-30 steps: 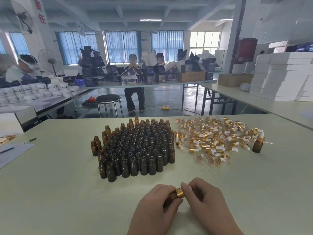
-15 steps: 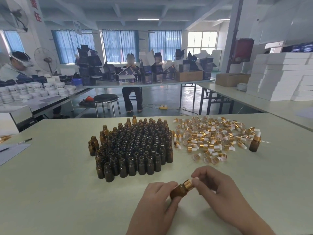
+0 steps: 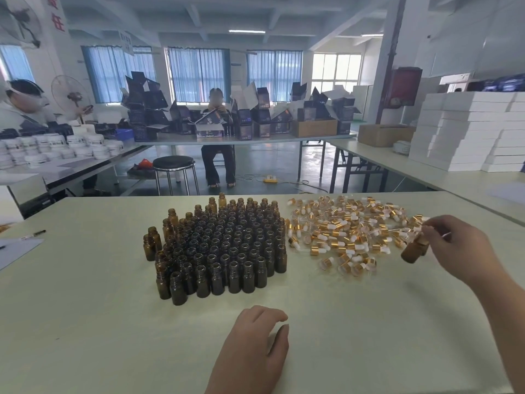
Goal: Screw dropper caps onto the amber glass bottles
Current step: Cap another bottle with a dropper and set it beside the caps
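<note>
Right hand (image 3: 451, 245) has its fingers clamped on a capped bottle (image 3: 412, 253) beside the cap pile (image 3: 341, 231), left hand (image 3: 255, 339) is loose-fingered and empty, so I'd guess set-down, then grabbing one of the open bottles (image 3: 221, 245) plus a cap.

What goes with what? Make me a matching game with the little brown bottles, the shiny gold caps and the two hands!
Things:
1. cluster of open amber glass bottles
2. pile of gold-and-white dropper caps
3. left hand
4. right hand

States:
A. holds one capped amber glass bottle
B. lies in a loose heap to the right of the bottles
C. holds nothing, low over the pale table
D. stands upright in the middle, with no caps on

Pairs: 1-D, 2-B, 3-C, 4-A
</note>
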